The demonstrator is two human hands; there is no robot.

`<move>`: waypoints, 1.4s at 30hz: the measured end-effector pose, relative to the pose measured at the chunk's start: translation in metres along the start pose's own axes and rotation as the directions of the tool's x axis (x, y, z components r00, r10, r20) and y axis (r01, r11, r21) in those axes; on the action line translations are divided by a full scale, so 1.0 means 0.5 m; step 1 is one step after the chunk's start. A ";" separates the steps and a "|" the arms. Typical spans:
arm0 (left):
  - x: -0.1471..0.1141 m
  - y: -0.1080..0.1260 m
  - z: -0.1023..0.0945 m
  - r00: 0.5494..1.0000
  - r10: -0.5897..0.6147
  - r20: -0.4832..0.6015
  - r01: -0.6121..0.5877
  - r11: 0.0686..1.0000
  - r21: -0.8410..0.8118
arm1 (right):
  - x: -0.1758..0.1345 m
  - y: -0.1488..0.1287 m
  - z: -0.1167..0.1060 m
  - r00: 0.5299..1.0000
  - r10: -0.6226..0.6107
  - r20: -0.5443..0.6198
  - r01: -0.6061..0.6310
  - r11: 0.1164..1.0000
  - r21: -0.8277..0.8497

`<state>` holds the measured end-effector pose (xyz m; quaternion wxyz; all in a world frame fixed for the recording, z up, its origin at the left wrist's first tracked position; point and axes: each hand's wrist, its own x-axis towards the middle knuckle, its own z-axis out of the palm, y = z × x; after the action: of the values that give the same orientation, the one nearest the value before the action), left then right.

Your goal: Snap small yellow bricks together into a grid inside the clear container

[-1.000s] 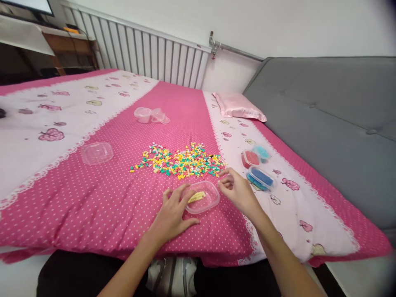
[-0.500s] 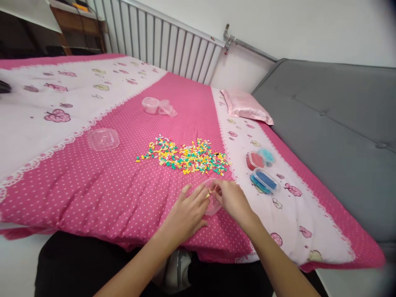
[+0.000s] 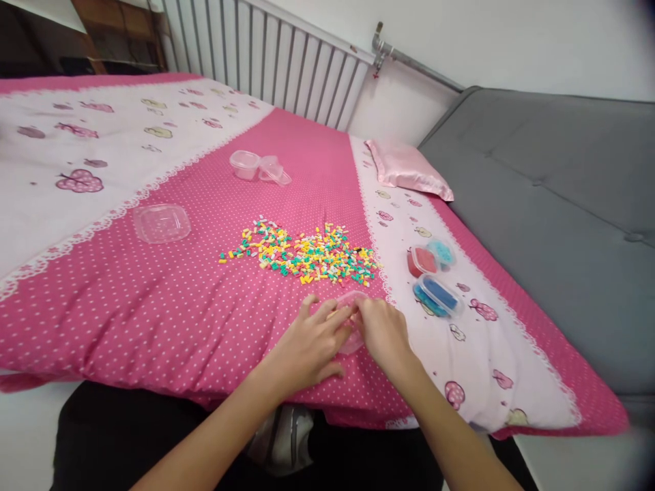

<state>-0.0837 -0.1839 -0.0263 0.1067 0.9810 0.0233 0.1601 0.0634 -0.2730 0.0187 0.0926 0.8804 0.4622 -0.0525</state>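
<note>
My left hand (image 3: pixel 307 344) reaches over a shallow clear plastic container (image 3: pixel 352 344), its fingers stretched and its thumb held apart. The index fingertip meets the fingers of my right hand (image 3: pixel 383 331) above the container. My right hand is closed with fingertips pressed together; what they hold, if anything, is hidden. A hint of pale yellow shows by the left fingers, too small to make out. Just beyond both hands lies a spread heap of small plastic building bricks (image 3: pixel 317 256) in yellow, green, white and pink.
Clear containers (image 3: pixel 244 166) stand farther back on the pink bedspread (image 3: pixel 205 300), and a clear lid or tray (image 3: pixel 162 224) lies left. To the right are tubs with red (image 3: pixel 422 260), light blue (image 3: pixel 442 253) and dark blue (image 3: pixel 438 295) contents. A pink pillow (image 3: pixel 408 168) rests by the grey headboard (image 3: pixel 542 164).
Both hands stay over the container. The left fingertips have moved slightly right and up against the right hand, and the yellow piece between them is now mostly covered. The view has shifted slightly.
</note>
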 end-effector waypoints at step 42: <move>0.031 -0.034 0.002 0.985 0.045 0.168 -0.048 0.999 0.010 | 0.024 -0.018 -0.003 0.997 0.036 0.063 -0.033 0.999 -0.042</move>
<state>-0.0686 -0.1664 -0.0262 0.0976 0.9920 -0.0076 0.0793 0.0629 -0.2581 0.0170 0.1261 0.8841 0.4446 -0.0697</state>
